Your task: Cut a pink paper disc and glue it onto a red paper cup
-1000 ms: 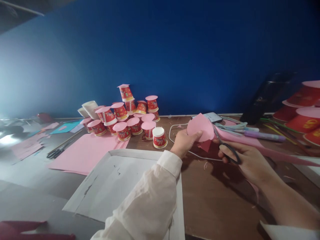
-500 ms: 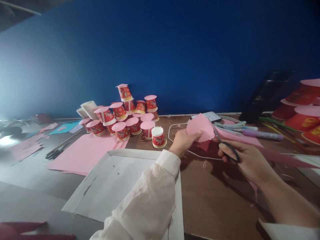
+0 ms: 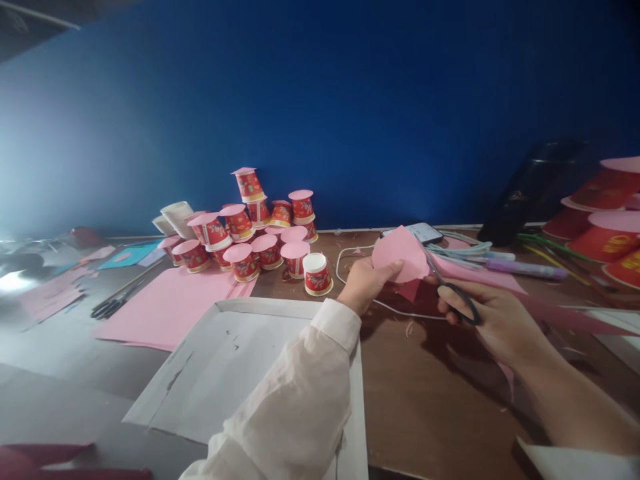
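My left hand (image 3: 367, 283) pinches a pink piece of paper (image 3: 400, 250) between thumb and fingers above the brown tabletop; the paper has a rounded edge and a pointed top corner. In my right hand (image 3: 487, 313) is a pair of black-handled scissors (image 3: 461, 300), with fingers wrapped about the loops. The blades reach up along the right side of the paper, and part of them is hidden by it. Left of my hands, one upturned red paper cup (image 3: 317, 275) with a bare white base stands closest to the pink paper.
Stacked red cups (image 3: 245, 263) topped with pink paper stand by the blue wall. Pink sheets (image 3: 170, 307) and a white tray-like board (image 3: 215, 353) lie left. A phone (image 3: 424, 232), white cable (image 3: 345, 257), purple marker (image 3: 525, 269) and black bottle (image 3: 517, 190) sit behind and right.
Both hands stay almost in place. The pink paper has shifted very slightly up and left, and the scissors stay at its right edge.
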Demonstrator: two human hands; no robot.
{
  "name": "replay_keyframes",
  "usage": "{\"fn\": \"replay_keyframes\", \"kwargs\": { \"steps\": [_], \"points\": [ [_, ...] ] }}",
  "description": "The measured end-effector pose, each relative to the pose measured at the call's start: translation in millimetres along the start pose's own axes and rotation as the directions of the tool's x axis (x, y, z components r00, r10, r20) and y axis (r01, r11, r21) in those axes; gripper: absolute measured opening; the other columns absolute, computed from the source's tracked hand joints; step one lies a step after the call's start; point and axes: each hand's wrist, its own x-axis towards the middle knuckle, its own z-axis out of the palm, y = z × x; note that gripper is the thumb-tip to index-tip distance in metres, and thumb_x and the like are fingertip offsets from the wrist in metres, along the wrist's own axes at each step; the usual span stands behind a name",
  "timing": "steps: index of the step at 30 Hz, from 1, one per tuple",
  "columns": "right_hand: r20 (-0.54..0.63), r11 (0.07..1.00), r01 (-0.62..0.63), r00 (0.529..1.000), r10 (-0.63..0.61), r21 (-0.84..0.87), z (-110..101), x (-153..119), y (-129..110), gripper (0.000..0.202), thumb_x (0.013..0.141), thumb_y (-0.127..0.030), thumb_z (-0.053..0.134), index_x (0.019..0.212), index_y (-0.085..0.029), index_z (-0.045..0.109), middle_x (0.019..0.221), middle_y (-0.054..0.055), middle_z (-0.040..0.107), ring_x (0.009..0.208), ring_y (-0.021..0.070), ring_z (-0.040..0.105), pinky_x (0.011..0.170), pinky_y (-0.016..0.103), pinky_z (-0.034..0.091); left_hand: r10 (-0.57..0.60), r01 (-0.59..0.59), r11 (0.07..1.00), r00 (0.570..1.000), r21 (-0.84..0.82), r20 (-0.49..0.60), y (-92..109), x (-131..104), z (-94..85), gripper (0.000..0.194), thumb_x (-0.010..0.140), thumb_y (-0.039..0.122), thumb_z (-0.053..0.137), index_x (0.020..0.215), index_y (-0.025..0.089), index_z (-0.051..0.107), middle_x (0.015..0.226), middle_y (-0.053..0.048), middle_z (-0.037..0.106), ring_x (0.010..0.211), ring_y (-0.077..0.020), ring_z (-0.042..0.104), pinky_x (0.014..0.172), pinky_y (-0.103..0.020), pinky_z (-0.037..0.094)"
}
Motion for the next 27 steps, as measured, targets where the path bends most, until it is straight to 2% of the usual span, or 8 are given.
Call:
{"fn": "replay_keyframes", "kwargs": {
  "steps": [5,12,16,20,23,27],
  "points": [
    [-0.003,1.000,-0.008,1.000,0.008,-0.002,0,2,1,0.045,0.069,-0.066,0.078,0.063,-0.021,0.072,0.063,0.002,0.068,0.055,0.0159,0.054,0.060,0.030,0.044,-0.014,0.014,1.000,1.000,-0.022,-0.005,0,1,-0.8,0.029,0.075,0.029,0.089,0.091,0.008,0.076,0.083,-0.012,0.076,0.069,-0.0212,0.071,0.071,-0.038,0.062],
    [0.011,0.999,-0.005,1.000,0.004,0.038,1,1,4,0.046,0.070,-0.066,0.079,0.067,-0.020,0.073,0.065,0.002,0.069,0.056,0.0150,0.055,0.061,0.030,0.045,-0.065,0.063,0.992,0.998,-0.112,-0.018,6,-4,2.3,0.014,0.084,0.018,0.078,0.092,0.008,0.075,0.077,-0.008,0.074,0.058,-0.0154,0.066,0.065,-0.031,0.059],
    [0.036,1.000,-0.014,0.999,0.013,0.026,0,4,7,0.047,0.070,-0.066,0.081,0.074,-0.020,0.075,0.066,0.002,0.070,0.056,0.0155,0.056,0.061,0.030,0.045,-0.086,0.069,0.965,0.995,-0.254,-0.053,-1,-4,7.5,0.017,0.083,0.022,0.079,0.095,0.010,0.075,0.078,-0.008,0.074,0.062,-0.0167,0.068,0.070,-0.032,0.060],
    [0.050,1.000,-0.005,0.999,0.006,-0.013,3,2,6,0.046,0.072,-0.065,0.079,0.064,-0.020,0.072,0.065,0.003,0.070,0.058,0.0163,0.058,0.062,0.030,0.045,-0.077,0.043,0.911,0.995,-0.409,-0.069,-11,-1,12.3,0.022,0.079,0.023,0.083,0.096,0.011,0.075,0.082,-0.009,0.075,0.075,-0.0218,0.072,0.082,-0.038,0.061],
    [0.014,1.000,-0.008,1.000,0.007,0.022,8,-3,2,0.042,0.075,-0.061,0.078,0.065,-0.020,0.072,0.064,0.002,0.069,0.057,0.0152,0.056,0.061,0.030,0.045,-0.063,0.032,0.915,0.996,-0.402,-0.065,-15,1,11.8,0.024,0.076,0.023,0.085,0.095,0.011,0.076,0.084,-0.009,0.076,0.081,-0.0236,0.073,0.089,-0.040,0.059],
    [0.018,0.999,-0.034,0.999,0.034,0.024,7,-3,3,0.041,0.075,-0.061,0.078,0.072,-0.021,0.075,0.064,0.002,0.069,0.057,0.0159,0.057,0.061,0.030,0.046,-0.031,0.010,0.963,0.997,-0.269,-0.073,-12,1,7.8,0.022,0.076,0.023,0.085,0.092,0.011,0.077,0.086,-0.011,0.076,0.082,-0.0236,0.072,0.091,-0.041,0.056]
  ]
}}
